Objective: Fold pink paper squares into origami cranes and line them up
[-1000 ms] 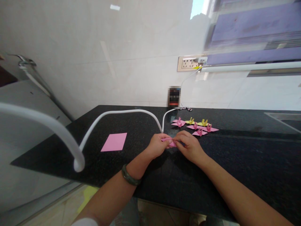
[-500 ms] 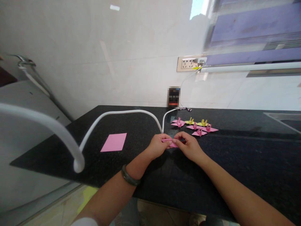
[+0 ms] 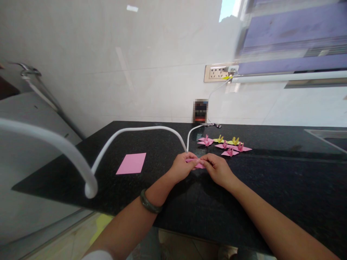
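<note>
Between my two hands is a folded piece of pink paper (image 3: 200,165), held just above the dark countertop (image 3: 168,213). My left hand (image 3: 183,168) pinches its left side between thumb and fingers. At the paper's right end, my right hand (image 3: 217,168) is closed with thumb and forefinger on it; the fingers hide part of the folds. A flat pink paper sheet (image 3: 131,163) lies to the left of my hands. Behind and to the right sit several folded paper cranes, among them a pink crane (image 3: 230,152) and a yellow crane (image 3: 235,141).
A bent white tube (image 3: 143,128) arches over the counter from the left and comes down behind my hands. Against the wall stands a phone-like dark object (image 3: 200,111), blurred out. A thin cable runs up to the wall socket (image 3: 218,73). A sink edge (image 3: 322,139) shows at right.
The fingers of my right hand have curled in closer around the paper's right end. My left hand keeps its grip, and everything else stays in place.
</note>
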The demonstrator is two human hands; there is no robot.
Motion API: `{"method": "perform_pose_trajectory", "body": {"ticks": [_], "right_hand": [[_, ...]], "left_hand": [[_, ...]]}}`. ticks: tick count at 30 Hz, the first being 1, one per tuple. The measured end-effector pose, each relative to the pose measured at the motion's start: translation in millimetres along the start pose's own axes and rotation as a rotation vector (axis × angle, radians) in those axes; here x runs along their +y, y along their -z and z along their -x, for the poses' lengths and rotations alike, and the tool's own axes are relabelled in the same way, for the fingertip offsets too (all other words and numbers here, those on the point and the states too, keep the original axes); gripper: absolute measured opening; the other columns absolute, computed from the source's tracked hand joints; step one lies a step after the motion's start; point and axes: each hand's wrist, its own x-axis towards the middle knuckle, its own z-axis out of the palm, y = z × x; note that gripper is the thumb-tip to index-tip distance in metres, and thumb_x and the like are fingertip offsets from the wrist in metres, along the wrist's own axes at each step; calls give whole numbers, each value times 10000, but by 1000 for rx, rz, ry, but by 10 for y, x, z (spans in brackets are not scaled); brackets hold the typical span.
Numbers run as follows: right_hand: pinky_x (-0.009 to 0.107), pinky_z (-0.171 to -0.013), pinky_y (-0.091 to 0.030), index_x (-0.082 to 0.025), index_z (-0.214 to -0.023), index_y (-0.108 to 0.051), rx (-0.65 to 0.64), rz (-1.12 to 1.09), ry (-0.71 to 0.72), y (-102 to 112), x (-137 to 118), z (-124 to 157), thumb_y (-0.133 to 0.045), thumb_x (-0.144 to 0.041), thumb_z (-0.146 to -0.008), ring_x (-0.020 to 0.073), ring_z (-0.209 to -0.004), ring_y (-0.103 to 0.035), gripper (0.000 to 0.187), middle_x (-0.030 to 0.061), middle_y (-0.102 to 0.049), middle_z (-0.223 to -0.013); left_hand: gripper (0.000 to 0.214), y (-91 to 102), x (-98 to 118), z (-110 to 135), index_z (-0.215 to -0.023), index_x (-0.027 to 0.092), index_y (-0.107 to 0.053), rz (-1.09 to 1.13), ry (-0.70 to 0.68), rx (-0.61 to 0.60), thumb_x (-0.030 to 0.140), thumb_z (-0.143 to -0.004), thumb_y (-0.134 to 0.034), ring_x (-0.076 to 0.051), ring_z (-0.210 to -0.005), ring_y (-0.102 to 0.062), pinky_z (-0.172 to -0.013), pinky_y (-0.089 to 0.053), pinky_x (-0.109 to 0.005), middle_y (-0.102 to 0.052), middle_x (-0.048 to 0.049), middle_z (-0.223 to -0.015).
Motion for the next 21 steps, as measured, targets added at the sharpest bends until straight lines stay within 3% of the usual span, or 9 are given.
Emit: {"method": "perform_pose_trajectory", "body": {"ticks": [12, 14, 19, 21], "right_hand": [[245, -567, -378, -170, -704, -562, -22, 15, 16, -22, -50, 13, -428, -233, -764, 127, -597, -492, 160, 17, -548, -632], [243, -547, -378, -169, -689, -568, 4, -25, -29, -41, -53, 12, -440, -248, -755, 122, -571, -481, 165, 12, -541, -607], [231, -472, -380, -159, -716, -575, 180, -269, -281, -128, 31, 1, -452, -338, -739, 110, -510, -456, 219, 9, -529, -577], [227, -445, -382, -152, -736, -577, 247, -377, -358, -151, 71, -3, -465, -367, -724, 105, -492, -446, 242, 14, -529, -581]], "left_hand": [[196, 35, -5, 2, -673, 123, -560, -193, -91, 30, 315, -677, -518, -59, -517, -442, -499, -367, -172, -499, 13, -577], [208, 27, 15, 8, -688, 119, -552, -129, -58, 38, 325, -677, -522, -61, -517, -457, -504, -381, -175, -502, 11, -580], [441, 6, 68, 15, -1019, 159, -437, 198, 52, 56, 335, -642, -582, -98, -597, -563, -549, -439, -215, -578, -27, -748], [425, 1, 64, 9, -967, 132, -462, 227, 87, 49, 327, -619, -609, -106, -601, -575, -546, -441, -212, -592, -52, -750]]}}
